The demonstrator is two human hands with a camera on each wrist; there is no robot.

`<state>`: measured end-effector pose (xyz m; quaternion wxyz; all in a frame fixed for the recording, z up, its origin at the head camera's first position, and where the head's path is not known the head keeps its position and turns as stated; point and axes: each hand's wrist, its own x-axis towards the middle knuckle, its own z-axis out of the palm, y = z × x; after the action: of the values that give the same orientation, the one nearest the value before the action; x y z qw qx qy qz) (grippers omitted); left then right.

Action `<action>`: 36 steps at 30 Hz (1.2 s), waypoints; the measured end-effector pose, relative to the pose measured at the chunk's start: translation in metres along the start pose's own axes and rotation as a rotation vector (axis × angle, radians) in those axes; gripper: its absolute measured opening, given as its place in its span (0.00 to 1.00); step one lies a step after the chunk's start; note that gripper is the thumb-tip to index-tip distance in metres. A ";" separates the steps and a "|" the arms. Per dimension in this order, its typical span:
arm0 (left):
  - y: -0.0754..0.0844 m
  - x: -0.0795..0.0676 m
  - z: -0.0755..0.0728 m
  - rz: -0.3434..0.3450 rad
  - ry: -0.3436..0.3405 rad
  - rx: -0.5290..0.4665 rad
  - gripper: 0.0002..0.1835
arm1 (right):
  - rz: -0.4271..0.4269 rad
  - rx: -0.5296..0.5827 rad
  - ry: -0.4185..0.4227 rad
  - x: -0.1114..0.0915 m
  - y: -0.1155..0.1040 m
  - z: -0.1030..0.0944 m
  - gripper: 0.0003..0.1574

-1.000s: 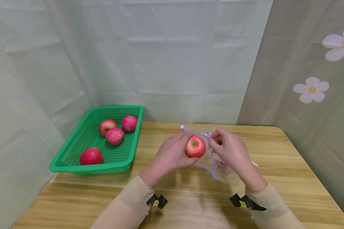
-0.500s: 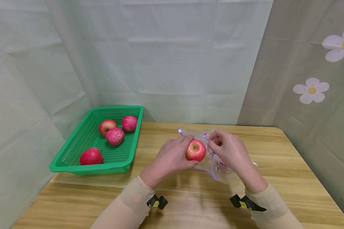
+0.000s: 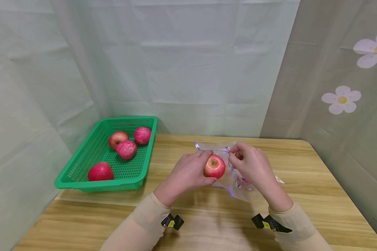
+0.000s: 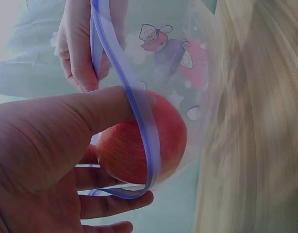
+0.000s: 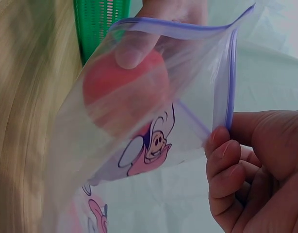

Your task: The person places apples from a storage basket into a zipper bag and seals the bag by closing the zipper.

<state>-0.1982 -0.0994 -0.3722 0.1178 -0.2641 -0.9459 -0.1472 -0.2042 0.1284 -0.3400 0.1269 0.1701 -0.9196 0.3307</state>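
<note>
My left hand (image 3: pixel 190 170) grips a red apple (image 3: pixel 214 166) between thumb and fingers. In the left wrist view the apple (image 4: pixel 163 131) sits partly inside the mouth of a clear zip bag (image 4: pixel 197 92), whose purple zip strip crosses the fruit and my thumb. My right hand (image 3: pixel 251 164) pinches the purple edge of the zip bag (image 3: pixel 242 190) and holds its mouth apart. Through the film in the right wrist view, the apple (image 5: pixel 124 92) and my left thumb show beside printed cartoon figures. My left fingertips are hidden behind the apple in the head view.
A green plastic basket (image 3: pixel 146 157) stands on the left of the wooden table (image 3: pixel 301 181) and holds several apples (image 3: pixel 126 150). Pale curtains (image 3: pixel 188 69) hang behind and at both sides. A black strap with a small device sits on each wrist.
My left hand and the apple have lowered slightly in the head view. The bag's mouth has shifted a little around the apple. My right hand keeps its pinch, almost still.
</note>
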 end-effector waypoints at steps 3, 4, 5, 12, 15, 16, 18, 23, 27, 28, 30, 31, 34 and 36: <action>0.000 0.000 0.001 -0.003 -0.008 -0.025 0.42 | -0.005 -0.001 -0.015 0.000 0.000 0.001 0.03; 0.000 0.000 0.001 -0.008 -0.013 -0.038 0.41 | -0.010 -0.002 -0.020 0.000 -0.001 0.001 0.03; 0.000 0.000 0.001 -0.013 -0.018 -0.053 0.41 | -0.013 -0.004 -0.023 0.000 -0.001 0.001 0.03; 0.001 0.000 0.003 -0.052 -0.053 -0.113 0.45 | -0.029 -0.012 -0.027 0.000 -0.001 0.002 0.03; 0.000 0.001 0.003 -0.066 -0.061 -0.115 0.49 | -0.023 -0.010 -0.026 0.000 -0.002 0.002 0.04; 0.000 0.002 0.003 -0.067 -0.063 -0.114 0.50 | -0.021 -0.009 -0.025 -0.001 -0.002 0.001 0.04; -0.001 0.002 0.003 -0.061 -0.064 -0.107 0.50 | -0.016 -0.008 -0.024 -0.001 -0.002 0.001 0.04; -0.001 0.002 0.003 -0.048 -0.055 -0.105 0.48 | -0.007 -0.003 -0.007 -0.001 -0.001 0.000 0.03; -0.001 0.002 0.003 -0.047 -0.053 -0.102 0.46 | 0.006 0.003 0.008 -0.001 0.000 0.000 0.03; -0.001 0.002 0.002 -0.046 -0.053 -0.098 0.45 | 0.011 0.004 0.011 -0.001 0.000 0.000 0.03; 0.000 0.002 0.001 -0.039 -0.048 -0.084 0.42 | 0.018 0.005 0.018 0.000 0.000 0.000 0.03; -0.001 0.002 0.001 -0.035 -0.045 -0.074 0.41 | 0.022 0.005 0.020 0.000 0.001 0.000 0.03; -0.001 0.002 0.000 -0.016 -0.031 -0.048 0.37 | 0.023 0.003 0.026 0.000 0.001 0.000 0.03; -0.001 0.002 -0.001 -0.004 -0.025 -0.040 0.35 | 0.020 0.002 0.029 0.001 0.003 0.000 0.03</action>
<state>-0.1999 -0.0996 -0.3713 0.1003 -0.2666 -0.9446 -0.1631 -0.2062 0.1300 -0.3411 0.1369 0.1564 -0.9190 0.3351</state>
